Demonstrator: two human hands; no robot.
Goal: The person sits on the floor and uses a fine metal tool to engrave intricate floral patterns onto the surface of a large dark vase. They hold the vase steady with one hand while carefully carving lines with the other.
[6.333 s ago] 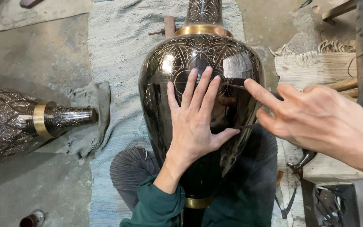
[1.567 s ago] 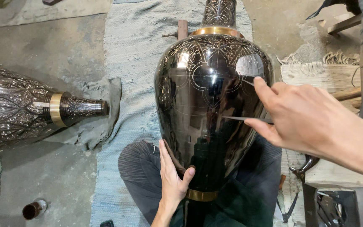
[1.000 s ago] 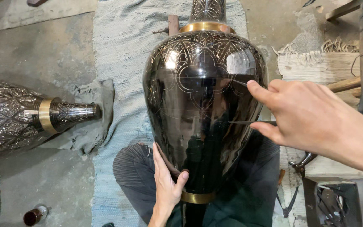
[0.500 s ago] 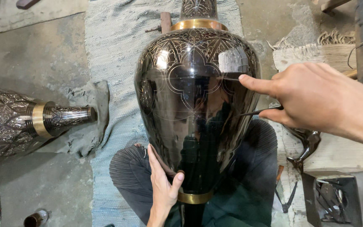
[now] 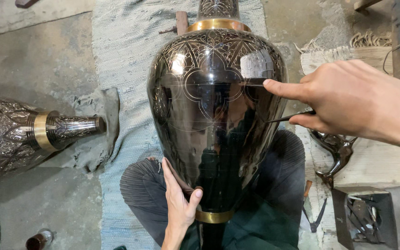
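The large black engraved vase fills the centre of the frame, lying across the person's lap with its neck toward the top edge, where the mouth is cut off. Its foot is hidden below the lower brass band at the bottom centre, and the glossy belly mirrors the person so strongly that the fine scratched lines in the middle are hard to follow.

The right hand comes in from the right edge, its grip pinched narrow around a thin metal scribing tool whose tip meets the vase's right flank; the forefinger stretches out to touch the surface just above it. The left hand rises from the bottom edge, open and flat against the lower left side of the vase, holding nothing.

A second engraved vase with a brass collar lies at the left, its body cut off by the frame, its neck resting on a grey cloth. A woven mat lies beneath. At the lower right stands a metal box of tools, its contents unclear.

The vase is dark, polished, with lace-like silver engraving on its shoulder.
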